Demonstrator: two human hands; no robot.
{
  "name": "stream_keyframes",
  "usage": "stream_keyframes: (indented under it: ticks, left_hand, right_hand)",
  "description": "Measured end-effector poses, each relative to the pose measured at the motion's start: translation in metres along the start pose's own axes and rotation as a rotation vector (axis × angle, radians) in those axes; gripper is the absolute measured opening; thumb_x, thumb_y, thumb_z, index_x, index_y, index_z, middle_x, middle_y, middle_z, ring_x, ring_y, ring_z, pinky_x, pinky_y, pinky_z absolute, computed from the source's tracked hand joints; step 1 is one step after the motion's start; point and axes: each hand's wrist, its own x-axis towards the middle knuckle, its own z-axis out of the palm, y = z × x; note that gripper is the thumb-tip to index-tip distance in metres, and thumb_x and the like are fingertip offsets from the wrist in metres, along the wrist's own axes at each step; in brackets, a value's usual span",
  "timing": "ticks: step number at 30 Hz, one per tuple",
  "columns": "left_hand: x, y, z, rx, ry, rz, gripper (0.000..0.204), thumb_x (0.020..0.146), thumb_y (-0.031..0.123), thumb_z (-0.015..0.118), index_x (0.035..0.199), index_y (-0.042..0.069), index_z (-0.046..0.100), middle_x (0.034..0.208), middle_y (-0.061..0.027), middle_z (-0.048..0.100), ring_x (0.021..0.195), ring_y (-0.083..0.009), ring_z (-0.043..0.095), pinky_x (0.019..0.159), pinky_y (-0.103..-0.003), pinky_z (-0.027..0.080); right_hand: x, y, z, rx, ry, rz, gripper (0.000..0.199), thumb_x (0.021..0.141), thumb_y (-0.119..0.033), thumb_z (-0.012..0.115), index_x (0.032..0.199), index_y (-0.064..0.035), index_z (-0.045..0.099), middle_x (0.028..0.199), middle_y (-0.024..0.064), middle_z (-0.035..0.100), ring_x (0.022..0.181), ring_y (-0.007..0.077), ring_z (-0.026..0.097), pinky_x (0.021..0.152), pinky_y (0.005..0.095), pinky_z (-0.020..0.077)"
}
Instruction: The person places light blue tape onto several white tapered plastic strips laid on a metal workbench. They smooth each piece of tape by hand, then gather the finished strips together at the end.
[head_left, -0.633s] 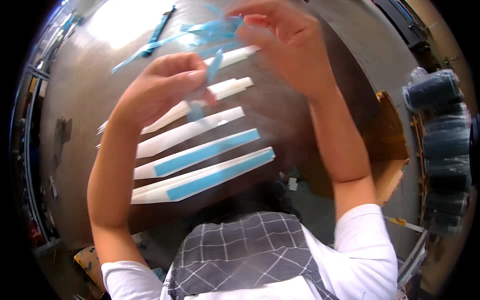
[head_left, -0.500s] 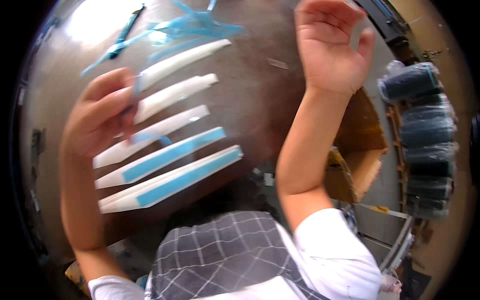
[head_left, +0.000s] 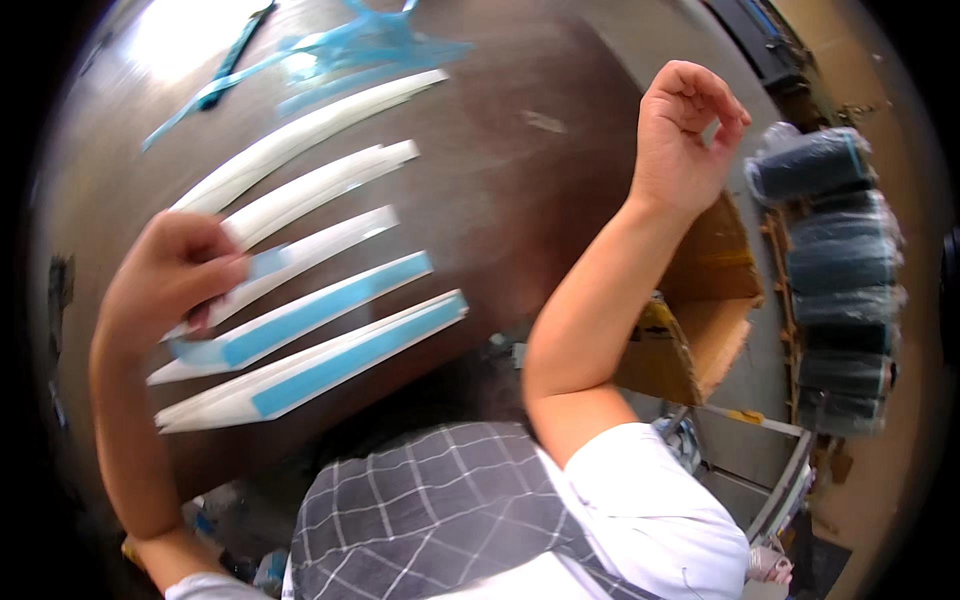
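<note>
right hand (head_left: 690,135) swung clear of blue scraps (head_left: 350,52), fingers curled, grip unclear, left hand (head_left: 172,275) pinching blue strip (head_left: 268,262)

White strips (head_left: 310,128) obstruct the left, while brown tabletop (head_left: 510,200) right of them leaves passage.

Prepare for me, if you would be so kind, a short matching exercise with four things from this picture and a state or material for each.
Things:
1. left hand
2. right hand
3. box
4. dark rolls

States or materials:
A. wrapped in clear plastic
B. brown cardboard
C. pinching a blue strip
D. fingers curled, away from the white strips

Pairs: 1-C, 2-D, 3-B, 4-A
</note>
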Motion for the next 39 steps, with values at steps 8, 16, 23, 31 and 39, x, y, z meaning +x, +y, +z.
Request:
stream_keyframes:
  ticks: [8, 16, 23, 31, 39]
  left_hand:
    - [0.049, 0.011, 0.055, -0.006, -0.067, -0.093, 0.02, 0.101, 0.019, 0.067, 0.087, 0.004, 0.066, 0.069, -0.0003, 0.062, 0.054, -0.0072, 0.062, 0.05, -0.021, 0.048]
    - [0.064, 0.026, 0.066, 0.044, -0.051, -0.191, 0.021, 0.101, 0.018, 0.066, 0.087, 0.003, 0.066, 0.069, -0.0023, 0.065, 0.056, -0.0089, 0.064, 0.051, -0.021, 0.049]
    - [0.072, 0.03, 0.068, 0.1, -0.065, -0.208, 0.022, 0.1, 0.018, 0.068, 0.086, 0.001, 0.068, 0.068, -0.0032, 0.065, 0.056, -0.0094, 0.064, 0.053, -0.022, 0.052]
    - [0.075, 0.028, 0.069, 0.113, -0.065, -0.193, 0.022, 0.1, 0.018, 0.069, 0.085, 0.001, 0.069, 0.067, -0.0037, 0.065, 0.055, -0.0092, 0.065, 0.053, -0.021, 0.053]
    - [0.078, 0.028, 0.068, 0.118, -0.073, -0.201, 0.024, 0.099, 0.019, 0.07, 0.083, 0.002, 0.069, 0.066, -0.0036, 0.065, 0.054, -0.0094, 0.064, 0.053, -0.021, 0.053]
  right_hand:
    - [-0.04, 0.052, -0.048, -1.226, 0.089, 0.448, 0.03, 0.101, -0.02, 0.06, 0.077, -0.0039, 0.068, 0.07, 0.0047, 0.064, 0.069, 0.0132, 0.062, 0.069, 0.028, 0.0494]
    - [-0.066, 0.063, -0.061, -1.755, -0.052, 0.555, 0.028, 0.098, -0.025, 0.069, 0.081, -0.0027, 0.07, 0.069, -0.0008, 0.063, 0.066, 0.0057, 0.054, 0.061, 0.0251, 0.0435]
    - [-0.072, 0.071, -0.054, -2.044, -0.201, 0.5, 0.022, 0.093, -0.021, 0.072, 0.084, -0.001, 0.07, 0.071, 0.0071, 0.065, 0.065, 0.0139, 0.058, 0.061, 0.0297, 0.0464]
    - [-0.075, 0.074, -0.055, -2.133, -0.372, 0.425, 0.012, 0.084, -0.015, 0.072, 0.085, -0.0029, 0.072, 0.076, 0.0119, 0.068, 0.073, 0.0255, 0.066, 0.068, 0.0372, 0.0525]
    - [-0.074, 0.074, -0.056, -2.188, -0.552, 0.354, 0.008, 0.082, -0.012, 0.071, 0.085, -0.0045, 0.073, 0.079, 0.0102, 0.068, 0.078, 0.0267, 0.066, 0.071, 0.0385, 0.0535]
